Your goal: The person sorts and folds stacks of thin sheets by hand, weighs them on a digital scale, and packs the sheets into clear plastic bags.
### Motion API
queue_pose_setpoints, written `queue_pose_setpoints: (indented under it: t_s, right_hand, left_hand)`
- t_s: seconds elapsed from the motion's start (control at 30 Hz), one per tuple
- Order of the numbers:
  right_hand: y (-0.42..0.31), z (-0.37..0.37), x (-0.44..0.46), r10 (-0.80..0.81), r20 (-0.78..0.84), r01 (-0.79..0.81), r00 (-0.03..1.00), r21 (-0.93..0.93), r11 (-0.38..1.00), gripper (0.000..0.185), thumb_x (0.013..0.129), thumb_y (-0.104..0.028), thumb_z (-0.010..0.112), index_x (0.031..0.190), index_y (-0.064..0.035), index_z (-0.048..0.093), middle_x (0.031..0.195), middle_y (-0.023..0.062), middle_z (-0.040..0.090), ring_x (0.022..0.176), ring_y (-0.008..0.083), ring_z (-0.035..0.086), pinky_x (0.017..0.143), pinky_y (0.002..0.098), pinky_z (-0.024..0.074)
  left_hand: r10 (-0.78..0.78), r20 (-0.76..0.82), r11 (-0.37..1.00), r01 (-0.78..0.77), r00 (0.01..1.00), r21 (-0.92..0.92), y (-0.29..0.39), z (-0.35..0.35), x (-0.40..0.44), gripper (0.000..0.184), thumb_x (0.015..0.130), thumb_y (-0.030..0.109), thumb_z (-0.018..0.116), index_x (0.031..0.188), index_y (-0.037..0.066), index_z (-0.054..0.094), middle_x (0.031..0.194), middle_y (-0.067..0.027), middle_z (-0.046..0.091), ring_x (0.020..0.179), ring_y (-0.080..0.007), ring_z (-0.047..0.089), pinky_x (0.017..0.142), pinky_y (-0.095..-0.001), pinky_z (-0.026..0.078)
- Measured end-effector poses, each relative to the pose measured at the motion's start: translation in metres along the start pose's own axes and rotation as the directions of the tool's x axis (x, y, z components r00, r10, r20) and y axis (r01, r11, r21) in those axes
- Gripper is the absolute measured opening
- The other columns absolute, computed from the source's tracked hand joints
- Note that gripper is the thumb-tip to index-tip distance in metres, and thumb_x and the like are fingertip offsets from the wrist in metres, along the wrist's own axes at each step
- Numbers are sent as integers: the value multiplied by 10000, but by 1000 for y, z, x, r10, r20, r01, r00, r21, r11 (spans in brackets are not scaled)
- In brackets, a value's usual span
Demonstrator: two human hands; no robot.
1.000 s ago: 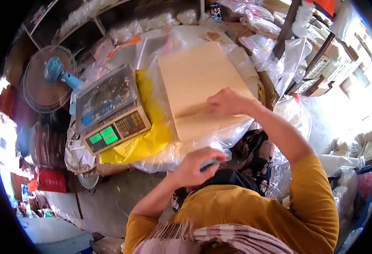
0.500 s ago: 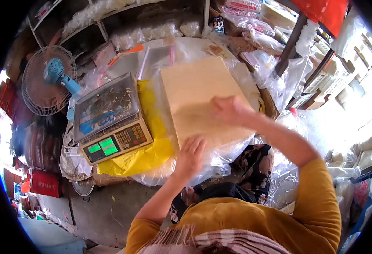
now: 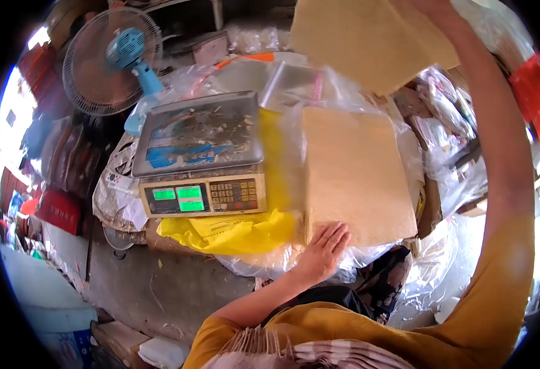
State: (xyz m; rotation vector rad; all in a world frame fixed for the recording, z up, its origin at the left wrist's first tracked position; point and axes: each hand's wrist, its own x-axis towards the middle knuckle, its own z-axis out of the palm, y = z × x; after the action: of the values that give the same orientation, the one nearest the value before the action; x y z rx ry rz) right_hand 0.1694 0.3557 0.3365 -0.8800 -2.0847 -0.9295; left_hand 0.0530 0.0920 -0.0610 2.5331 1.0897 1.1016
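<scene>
A stack of brown paper (image 3: 359,175) lies on clear plastic, right of the digital scale (image 3: 202,154). Flat on the stack's near left corner rests my left hand (image 3: 324,253), its fingers stretched. High at the top right, my right hand (image 3: 426,7) grips a separate brown sheet (image 3: 368,43) by its upper edge, raised above the far side of the table. The frame edge partly cuts off that hand. Under the scale and beside the stack spreads a yellow plastic bag (image 3: 233,234).
A blue fan (image 3: 125,49) stands at the back left. Clear plastic bags (image 3: 442,104) are piled on the right. A red bag (image 3: 58,212) is at the left, and a red sheet (image 3: 539,98) hangs at the far right.
My right hand has gone from the paper's surface up to the far right, lifting a brown sheet off the stack. My left hand has come onto the near corner. The view has shifted.
</scene>
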Motion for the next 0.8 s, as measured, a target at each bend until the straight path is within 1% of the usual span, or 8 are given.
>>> queue_pose_setpoints:
  t_s: [0.03, 0.13, 0.27, 0.33, 0.47, 0.57, 0.67, 0.8]
  right_hand:
    - [-14, -4, 5, -73, -86, 74, 994, 6, 997, 231, 709, -237, 681, 831, -64, 586, 732, 165, 602, 713, 339, 595, 627, 427, 456]
    - [-91, -12, -11, 139, -170, -66, 976, 375, 925, 252, 774, -250, 647, 886, -30, 597, 725, 138, 622, 717, 299, 615, 644, 418, 462]
    - [-168, 57, -95, -245, -188, 292, 951, 287, 912, 299, 744, -43, 550, 1026, -127, 602, 1013, 78, 643, 804, 233, 642, 613, 328, 534]
    - [-216, 95, -144, -279, -122, 303, 952, 478, 824, 345, 723, -16, 531, 1044, -132, 583, 1051, 55, 626, 906, 228, 614, 749, 355, 510]
    - [-261, 125, -215, -297, 297, 47, 908, 631, 774, 466, 695, 24, 541, 1140, -112, 553, 1145, 66, 584, 1132, 222, 510, 997, 358, 353]
    - [-256, 102, -218, -271, 237, 89, 933, 577, 812, 423, 690, -13, 532, 1104, -94, 560, 1133, 59, 580, 1080, 227, 534, 942, 390, 378]
    - [-245, 79, -218, -127, 246, -82, 961, 692, 717, 373, 733, -6, 518, 1099, -61, 569, 1048, 77, 616, 1004, 242, 582, 871, 366, 434]
    - [-249, 73, -243, 145, 649, -653, 747, 676, 341, 215, 844, -91, 534, 1039, -15, 584, 880, 89, 649, 805, 200, 641, 710, 275, 491]
  left_hand:
    - [-3, -3, 1000, 3, 1000, 8, 0, 0, -1, 414, 750, 63, 569, 1156, -10, 529, 1265, -154, 474, 1220, -283, 422, 1027, -423, 319]
    - [-17, 17, 1000, 17, 1000, 22, 0, 0, -3, 437, 758, 94, 570, 1181, -2, 519, 1301, -144, 446, 1248, -273, 391, 1046, -420, 290]
    - [-29, 31, 999, 28, 999, 20, 2, -1, -5, 453, 761, 116, 571, 1193, -5, 508, 1318, -144, 428, 1259, -278, 371, 1053, -413, 278]
    - [-30, 36, 999, 29, 999, 21, 2, 0, -5, 461, 759, 123, 576, 1195, -7, 506, 1314, -150, 429, 1256, -283, 372, 1053, -408, 281]
    - [-45, 42, 994, 49, 998, -102, 1, -8, -6, 486, 736, 113, 587, 1197, -13, 501, 1308, -160, 438, 1262, -293, 364, 1066, -405, 261]
    - [-20, -111, 934, -21, 994, -356, -4, -17, -9, 475, 679, -4, 587, 1149, 23, 532, 1283, -126, 468, 1240, -300, 393, 1026, -401, 328]
    - [-78, -241, 898, -36, 967, -438, 2, -51, -28, 456, 642, -122, 543, 1065, 44, 577, 1187, -106, 546, 1172, -302, 479, 940, -389, 427]
    - [-215, -327, 892, 48, 920, -450, 0, -82, -53, 332, 666, -138, 528, 941, 25, 618, 1028, -110, 621, 998, -277, 597, 817, -337, 497]
